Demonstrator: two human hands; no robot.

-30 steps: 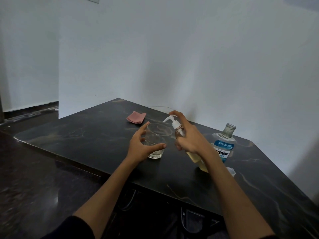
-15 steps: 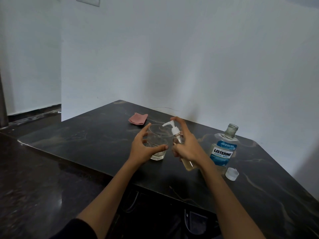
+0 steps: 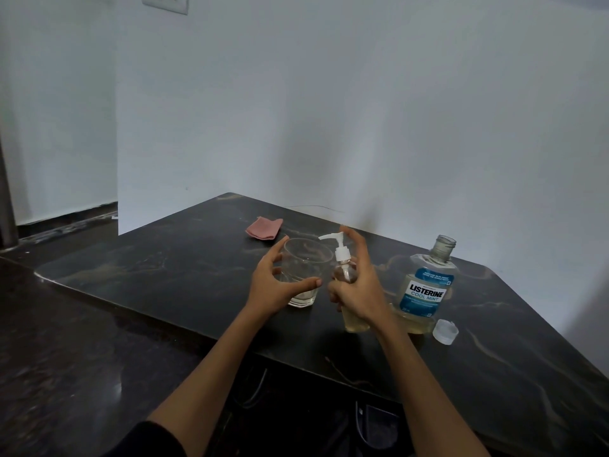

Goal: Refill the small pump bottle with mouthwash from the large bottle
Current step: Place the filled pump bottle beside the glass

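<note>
The small pump bottle stands upright on the dark table, with yellowish liquid in its lower part and a white pump head on top. My right hand grips its body, the index finger raised beside the pump head. My left hand curls round a clear drinking glass just left of the bottle, thumb across its front. The large mouthwash bottle, blue-labelled and uncapped, stands to the right of my right hand.
The large bottle's clear cap lies on the table by its base. A folded pink cloth lies at the back, behind the glass. The table's near edge runs just under my forearms, and a white wall stands close behind.
The small bottle went from tilted to upright and moved slightly left, toward the glass. My right index finger lifted off the pump head. My left hand stayed at the glass.
</note>
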